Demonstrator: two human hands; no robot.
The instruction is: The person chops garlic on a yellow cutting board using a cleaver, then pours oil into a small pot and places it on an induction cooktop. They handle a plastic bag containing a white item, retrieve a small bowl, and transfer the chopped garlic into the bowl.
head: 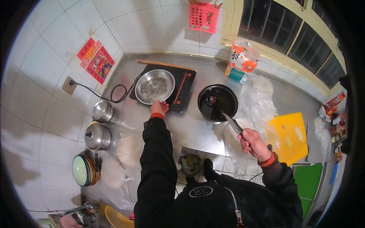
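A shallow round metal pan point(155, 86) rests on the black induction cooker point(182, 94). My left hand point(159, 108) is at its near rim, the thumb over the edge and the fingers spread just outside. In my right hand point(252, 142) is a metal tool with a dark handle point(236, 126). Its pale tip reaches over the near right rim of a dark pot point(218, 104). Whether it grips the pot's wall, I cannot tell. Dark liquid or a shiny dark bottom shows in the pot, with a round reflection.
A flowered tissue pack point(242, 64) stands behind the pot. Plastic bags point(258, 102) and a yellow cutting board point(291, 136) with chopped bits lie right. Lidded pot point(97, 135), metal bowls point(102, 111) and stacked plates point(82, 171) line the left wall. A cord point(105, 98) runs to the socket.
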